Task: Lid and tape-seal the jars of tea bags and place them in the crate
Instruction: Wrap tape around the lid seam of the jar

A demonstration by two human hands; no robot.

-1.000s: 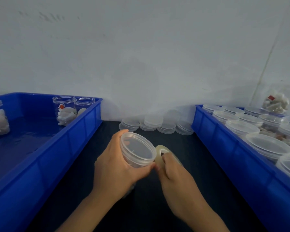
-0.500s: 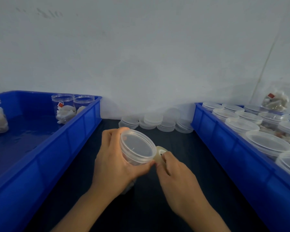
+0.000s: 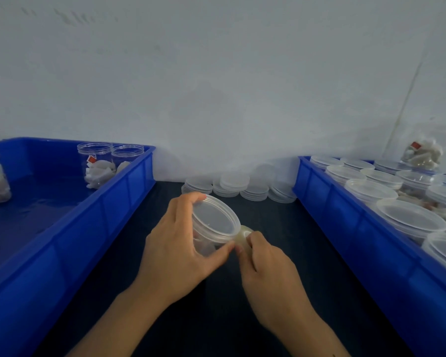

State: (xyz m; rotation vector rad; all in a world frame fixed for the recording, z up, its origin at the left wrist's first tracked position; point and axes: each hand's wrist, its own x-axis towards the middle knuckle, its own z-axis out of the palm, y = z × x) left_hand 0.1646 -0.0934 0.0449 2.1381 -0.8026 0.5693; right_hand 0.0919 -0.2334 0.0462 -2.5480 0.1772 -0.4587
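The left hand now has its fingers further over the jar, reaching the lid's far rim. The right hand is tucked closer under the jar, so less of the tape roll shows than before.

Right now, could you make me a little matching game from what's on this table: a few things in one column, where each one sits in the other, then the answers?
Things
1. tape roll
2. lidded jar
3. spare lids
4. unlidded jars

Places
A. stacked on the dark table by the wall
B. gripped in the left hand
C. standing in the left blue crate
D. held in the right hand, against the jar's side

Pairs: 1-D, 2-B, 3-A, 4-C
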